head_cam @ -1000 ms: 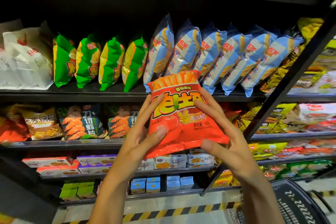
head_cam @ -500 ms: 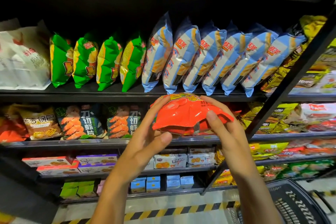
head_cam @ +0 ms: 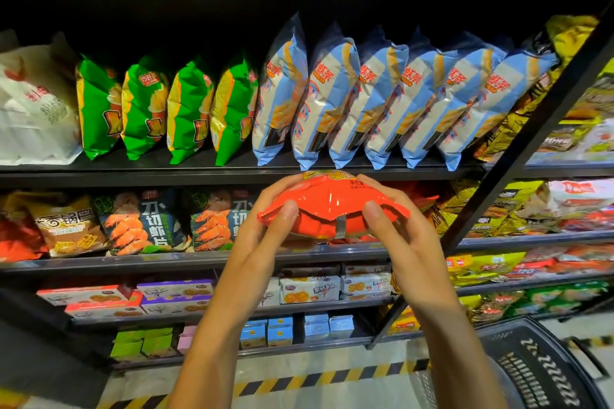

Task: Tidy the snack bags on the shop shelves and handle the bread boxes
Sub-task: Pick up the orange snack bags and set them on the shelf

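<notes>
Black shelves (head_cam: 232, 173) are stacked with snacks: green bags (head_cam: 186, 109) and blue bags (head_cam: 382, 100) are stood leaning on one level, prawn-cracker bags (head_cam: 146, 222) below, small boxes (head_cam: 309, 289) lower down, over a hazard-striped floor (head_cam: 332, 375).

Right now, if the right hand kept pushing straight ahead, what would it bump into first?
Probably the red bags lying on the shelf behind the orange bag that the right hand grips, though depth is hard to judge here.
</notes>
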{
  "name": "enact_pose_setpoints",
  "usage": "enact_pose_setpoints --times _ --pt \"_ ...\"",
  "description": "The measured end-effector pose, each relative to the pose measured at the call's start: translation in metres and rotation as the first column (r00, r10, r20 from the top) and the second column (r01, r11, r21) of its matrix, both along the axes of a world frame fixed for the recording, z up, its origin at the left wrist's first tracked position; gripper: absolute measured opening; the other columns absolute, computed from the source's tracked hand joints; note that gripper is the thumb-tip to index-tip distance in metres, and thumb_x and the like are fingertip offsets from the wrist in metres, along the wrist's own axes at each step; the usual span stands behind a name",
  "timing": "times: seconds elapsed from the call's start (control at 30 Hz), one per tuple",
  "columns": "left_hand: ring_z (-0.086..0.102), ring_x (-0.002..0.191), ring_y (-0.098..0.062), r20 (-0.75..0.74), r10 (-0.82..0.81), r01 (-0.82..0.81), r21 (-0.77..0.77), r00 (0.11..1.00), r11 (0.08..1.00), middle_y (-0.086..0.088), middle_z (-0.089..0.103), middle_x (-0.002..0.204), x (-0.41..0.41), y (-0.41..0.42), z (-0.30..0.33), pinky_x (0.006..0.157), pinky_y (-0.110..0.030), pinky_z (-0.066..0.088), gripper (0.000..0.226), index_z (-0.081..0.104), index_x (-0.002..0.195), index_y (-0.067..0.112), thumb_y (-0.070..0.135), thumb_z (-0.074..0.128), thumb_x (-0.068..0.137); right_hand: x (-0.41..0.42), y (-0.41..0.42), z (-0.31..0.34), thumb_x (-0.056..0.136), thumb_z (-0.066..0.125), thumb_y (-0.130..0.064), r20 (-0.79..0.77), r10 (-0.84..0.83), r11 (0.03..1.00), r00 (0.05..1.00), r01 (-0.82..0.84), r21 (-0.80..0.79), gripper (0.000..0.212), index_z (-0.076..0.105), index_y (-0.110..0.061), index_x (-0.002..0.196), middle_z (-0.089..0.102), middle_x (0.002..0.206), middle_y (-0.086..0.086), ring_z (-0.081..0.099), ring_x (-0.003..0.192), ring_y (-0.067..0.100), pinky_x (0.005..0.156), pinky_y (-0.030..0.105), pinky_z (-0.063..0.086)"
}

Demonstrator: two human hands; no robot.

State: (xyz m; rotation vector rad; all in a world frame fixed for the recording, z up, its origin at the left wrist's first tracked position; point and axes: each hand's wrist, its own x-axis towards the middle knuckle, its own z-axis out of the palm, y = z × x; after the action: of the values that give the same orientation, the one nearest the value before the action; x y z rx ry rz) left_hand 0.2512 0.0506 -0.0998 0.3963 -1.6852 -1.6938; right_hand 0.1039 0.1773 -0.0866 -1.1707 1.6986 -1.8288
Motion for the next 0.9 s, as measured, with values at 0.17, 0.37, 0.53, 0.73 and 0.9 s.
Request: enact_pose_setpoints --times 0.17,0.37,0.53,0.73,0.9 --pt "0.054 0.136 -0.011 0.016 -0.066 0.067 -0.040 0.998 0.997 0.008 0.056 0.149 -0.001 0.003 0.000 0.108 -0.030 0.049 0.050 0.053 0.143 0.036 0.050 0.058 0.095 0.000 -0.002 0.002 0.097 0.067 -0.037 0.046 -0.089 0.994 0.995 0.092 -0.057 0.028 0.073 -0.027 0.122 0.068 0.137 -0.009 0.060 0.131 0.013 0.114 0.049 0.045" --pt "0.023 0.156 -0.011 -0.056 -0.153 0.138 -0.211 0.987 0.968 0.007 0.018 0.171 -0.005 0.004 0.006 0.116 -0.030 0.040 0.079 0.038 0.155 0.021 0.054 0.067 0.089 -0.009 0.014 0.019 0.102 0.052 -0.055 0.077 -0.028 0.991 0.997 0.037 -0.128 0.044 0.067 -0.028 0.134 0.058 0.149 -0.010 0.048 0.144 0.012 0.121 0.053 0.033" --pt "0.012 0.158 -0.010 -0.084 -0.249 0.205 -0.350 0.965 0.914 0.005 0.001 0.173 -0.027 -0.003 0.037 0.112 -0.020 0.039 0.081 0.033 0.154 0.007 0.045 0.068 0.091 -0.031 0.022 0.043 0.095 0.063 -0.027 0.004 -0.054 0.990 0.999 0.054 -0.129 0.043 0.063 -0.030 0.138 0.071 0.132 -0.010 0.065 0.127 0.012 0.109 0.045 0.052" --pt "0.022 0.152 0.004 -0.225 -0.178 0.115 -0.267 0.958 0.957 0.013 0.015 0.170 -0.067 -0.012 0.090 0.110 -0.012 0.038 0.107 0.013 0.162 0.031 0.064 0.074 0.080 -0.060 0.009 0.074 0.100 0.062 -0.022 -0.054 -0.122 0.938 0.991 0.097 -0.332 0.046 0.058 -0.030 0.145 0.062 0.146 -0.005 0.053 0.141 0.018 0.119 0.053 0.040" --pt "0.052 0.140 -0.020 -0.277 -0.334 0.360 0.048 0.901 0.932 -0.002 0.056 0.151 -0.101 -0.022 0.142 0.114 -0.037 0.044 0.098 0.038 0.156 0.024 0.057 0.081 0.075 -0.088 -0.005 0.110 0.103 0.058 -0.016 -0.130 -0.115 0.890 0.985 0.044 -0.454 0.051 0.049 -0.026 0.152 0.059 0.149 0.001 0.052 0.142 0.023 0.118 0.054 0.038"
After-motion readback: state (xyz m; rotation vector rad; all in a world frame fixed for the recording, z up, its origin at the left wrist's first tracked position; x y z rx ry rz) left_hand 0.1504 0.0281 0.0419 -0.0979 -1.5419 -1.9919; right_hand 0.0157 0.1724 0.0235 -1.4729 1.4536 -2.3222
